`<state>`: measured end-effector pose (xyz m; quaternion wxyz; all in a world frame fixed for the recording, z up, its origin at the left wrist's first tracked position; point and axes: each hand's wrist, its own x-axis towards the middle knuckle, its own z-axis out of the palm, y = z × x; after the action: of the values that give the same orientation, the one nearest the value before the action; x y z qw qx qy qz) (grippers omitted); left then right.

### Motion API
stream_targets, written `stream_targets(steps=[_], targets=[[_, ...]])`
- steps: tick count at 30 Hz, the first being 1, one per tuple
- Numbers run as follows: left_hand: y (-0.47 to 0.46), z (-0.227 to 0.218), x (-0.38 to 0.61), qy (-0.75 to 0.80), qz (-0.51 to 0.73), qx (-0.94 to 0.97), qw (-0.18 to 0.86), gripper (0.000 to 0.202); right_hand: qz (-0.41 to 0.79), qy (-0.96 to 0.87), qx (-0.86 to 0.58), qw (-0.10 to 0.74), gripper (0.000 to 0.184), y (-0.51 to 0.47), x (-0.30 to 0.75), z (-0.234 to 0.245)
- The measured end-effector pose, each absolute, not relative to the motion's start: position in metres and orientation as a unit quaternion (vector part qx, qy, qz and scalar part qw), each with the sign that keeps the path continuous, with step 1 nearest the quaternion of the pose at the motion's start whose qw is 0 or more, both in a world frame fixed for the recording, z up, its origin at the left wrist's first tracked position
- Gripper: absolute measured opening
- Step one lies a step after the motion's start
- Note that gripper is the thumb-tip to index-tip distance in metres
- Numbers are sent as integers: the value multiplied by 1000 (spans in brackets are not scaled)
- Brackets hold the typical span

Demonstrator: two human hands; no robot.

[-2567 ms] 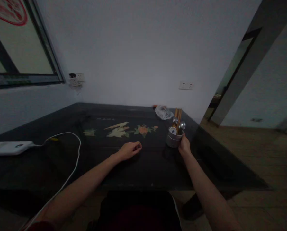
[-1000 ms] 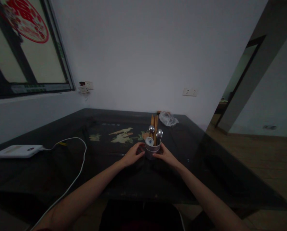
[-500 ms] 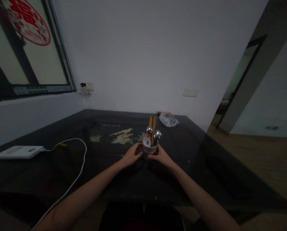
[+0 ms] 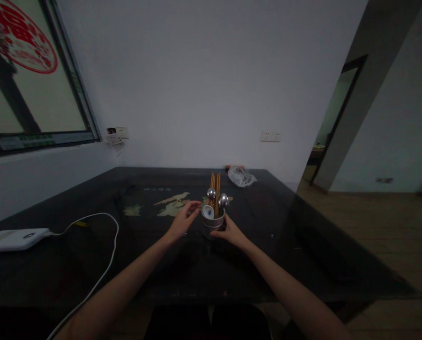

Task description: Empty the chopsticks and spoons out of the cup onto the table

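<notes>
Left hand (image 4: 184, 219) has come off the cup (image 4: 212, 229), which it was touching half a second ago, and is now raised just beside it. Compared with the first frame, the cup itself has shifted from nearer the right edge of the table (image 4: 253, 269) toward the middle, and now partly covers the flower picture (image 4: 230, 199).

Upright on the table, the cup is between the front and far edges, well in from the right edge. It holds a bundle of chopsticks (image 4: 218, 183) standing toward the back, two shiny metal spoons (image 4: 223, 200) with their bowls upward, and a round white piece (image 4: 208, 212) with a blue mark, leaning at the left of the rim; its full shape is hidden inside.

Right hand (image 4: 233, 232) grips the cup from the right, thumb across the front and fingers around the side, partly out of sight. On the other side, the left hand is loosely spread, thumb apart from the fingers, its fingertips near the white piece with a slight gap showing.

Farther out, the bird picture (image 4: 175, 204) lies left of the cup, on the table's surface. Near the far right corner is a crumpled clear bag (image 4: 241, 176), beside a reddish thing (image 4: 228, 167) at the far edge. Toward the left edge lies a white device (image 4: 14, 240), its cable (image 4: 113, 250) looping down over the front edge.
</notes>
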<state>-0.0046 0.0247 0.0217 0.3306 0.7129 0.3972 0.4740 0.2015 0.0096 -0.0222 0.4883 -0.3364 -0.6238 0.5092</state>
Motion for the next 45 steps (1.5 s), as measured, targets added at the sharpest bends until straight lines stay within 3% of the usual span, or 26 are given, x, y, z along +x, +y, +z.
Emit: stream_targets(steps=[5,9,19,39,45], targets=[[40,47,9,392,458,714,356,34,501,-632,-331,489,82,8,202,-21],[52,63,25,386,373,725,432,34,489,-641,-338,486,83,9,204,-22],[68,58,38,389,358,690,494,27,492,-638,-333,489,85,14,203,-27],[62,53,49,390,450,673,438,19,458,-660,-347,483,89,15,205,-31],[70,49,51,391,482,694,366,13,446,-661,-362,483,85,15,206,-32]])
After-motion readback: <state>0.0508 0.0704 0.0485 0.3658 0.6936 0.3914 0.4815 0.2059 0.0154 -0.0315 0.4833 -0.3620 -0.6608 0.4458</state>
